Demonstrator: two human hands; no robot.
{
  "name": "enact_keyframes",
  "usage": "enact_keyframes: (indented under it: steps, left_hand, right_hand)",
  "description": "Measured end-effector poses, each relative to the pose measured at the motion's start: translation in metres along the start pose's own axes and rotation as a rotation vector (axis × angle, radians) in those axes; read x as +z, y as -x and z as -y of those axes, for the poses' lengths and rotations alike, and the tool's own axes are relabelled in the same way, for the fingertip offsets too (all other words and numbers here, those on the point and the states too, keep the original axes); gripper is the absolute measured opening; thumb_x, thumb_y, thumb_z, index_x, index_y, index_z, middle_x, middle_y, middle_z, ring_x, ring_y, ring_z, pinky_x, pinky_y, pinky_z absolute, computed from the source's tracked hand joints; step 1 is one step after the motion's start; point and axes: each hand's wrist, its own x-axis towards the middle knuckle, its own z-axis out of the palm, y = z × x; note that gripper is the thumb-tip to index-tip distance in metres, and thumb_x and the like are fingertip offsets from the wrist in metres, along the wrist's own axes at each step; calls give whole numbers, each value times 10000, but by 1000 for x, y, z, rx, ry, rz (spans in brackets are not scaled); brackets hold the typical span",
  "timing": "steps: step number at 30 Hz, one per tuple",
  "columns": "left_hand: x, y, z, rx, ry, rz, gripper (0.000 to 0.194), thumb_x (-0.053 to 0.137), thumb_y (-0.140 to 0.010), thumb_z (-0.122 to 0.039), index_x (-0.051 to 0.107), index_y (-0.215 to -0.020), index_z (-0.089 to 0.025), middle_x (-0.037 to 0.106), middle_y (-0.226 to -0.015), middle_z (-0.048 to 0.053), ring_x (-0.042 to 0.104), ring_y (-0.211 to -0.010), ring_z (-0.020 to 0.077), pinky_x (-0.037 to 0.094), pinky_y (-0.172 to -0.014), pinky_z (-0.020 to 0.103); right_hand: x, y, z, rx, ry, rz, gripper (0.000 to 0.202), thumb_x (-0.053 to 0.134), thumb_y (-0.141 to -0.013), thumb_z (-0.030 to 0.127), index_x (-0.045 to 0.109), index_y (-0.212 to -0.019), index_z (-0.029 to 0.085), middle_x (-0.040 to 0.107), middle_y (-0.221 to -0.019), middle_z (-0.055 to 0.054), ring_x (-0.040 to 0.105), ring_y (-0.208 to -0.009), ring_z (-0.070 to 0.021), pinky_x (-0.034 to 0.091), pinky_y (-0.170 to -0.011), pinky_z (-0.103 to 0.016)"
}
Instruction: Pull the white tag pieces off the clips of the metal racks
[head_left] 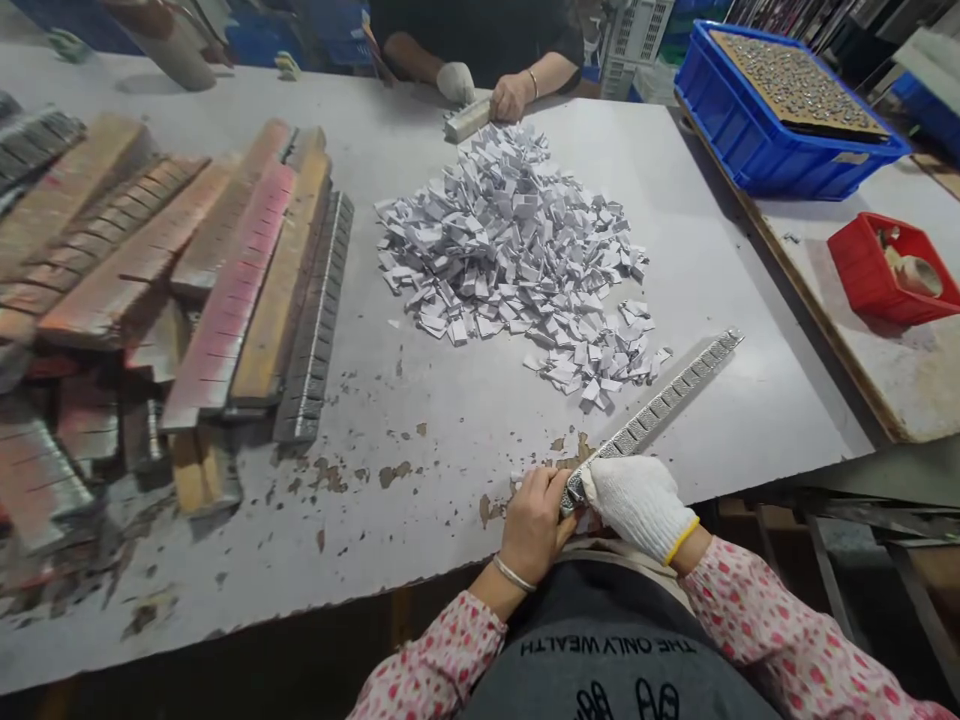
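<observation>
Where hands [592, 505] grip, the strip [660, 405] gleams, segmented.

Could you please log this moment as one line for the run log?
left hand: bare, grip on strip end | right hand: gloved, grip on metal strip | paper pile ahead | co-worker opposite

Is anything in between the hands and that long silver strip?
No. Both hands already hold the strip's near end: the bare left hand and the gloved right hand grip the metal strip directly. The pile of white paper bits lies farther up the table, beside the strip.
</observation>
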Motion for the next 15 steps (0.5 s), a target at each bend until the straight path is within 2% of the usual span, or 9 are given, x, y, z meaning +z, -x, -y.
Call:
enact_keyframes:
  steps: [3, 5, 8, 10, 12, 15]
  left_hand:
    - [-5, 0, 5, -1, 23, 15, 369, 642, -808, -194, 540, -1161, -166, 565, -1043, 82, 523, -1009, 255, 476, -873, 388]
    - [-15, -6, 14, 39, 79, 96, 389, 688, -784, -244, 555, -1146, -194, 578, -1024, 59, 550, -973, 238, 489, -826, 348]
    - [-39, -33, 27, 139, 151, 221, 284, 659, -822, -334, 600, -1078, -227, 610, -933, 21, 591, -825, 192, 489, -698, 287]
    - [-53, -63, 30, 125, 131, 155, 193, 577, -876, -277, 607, -1056, -213, 623, -939, 30, 596, -803, 179, 488, -696, 285]
    - [-61, -97, 29, 52, 73, 29, 206, 524, -877, -147, 591, -1068, -186, 622, -1021, 63, 593, -895, 192, 491, -787, 313]
    - [-58, -139, 26, 1, 14, -44, 300, 497, -814, -6, 584, -1046, -176, 609, -1094, 90, 557, -1024, 218, 451, -918, 362]
  right_hand:
    - [-11, -12, 6, -16, 2, 157, 169, 770, -683, 283, 680, -762, 164, 690, -716, -109, 685, -711, -308, 479, -609, -331]
    - [-15, -14, 9, -7, 17, 192, 200, 803, -638, 269, 693, -755, 149, 693, -718, -127, 690, -726, -323, 492, -629, -348]
    - [-14, -8, 11, 30, 19, 95, 86, 684, -771, 228, 698, -790, 146, 698, -735, -139, 696, -728, -302, 479, -622, -328]
    - [-9, -3, 9, 45, -3, 8, 176, 561, -882, 255, 688, -808, 156, 697, -739, -129, 692, -721, -277, 454, -608, -306]
    - [-2, 1, 4, 33, -44, -44, 304, 456, -957, 343, 671, -822, 176, 693, -750, -104, 680, -717, -249, 421, -606, -288]
    - [7, 5, -7, -28, -169, -59, 405, 376, -991, 460, 634, -821, 198, 675, -751, -54, 641, -692, -188, 359, -594, -256]
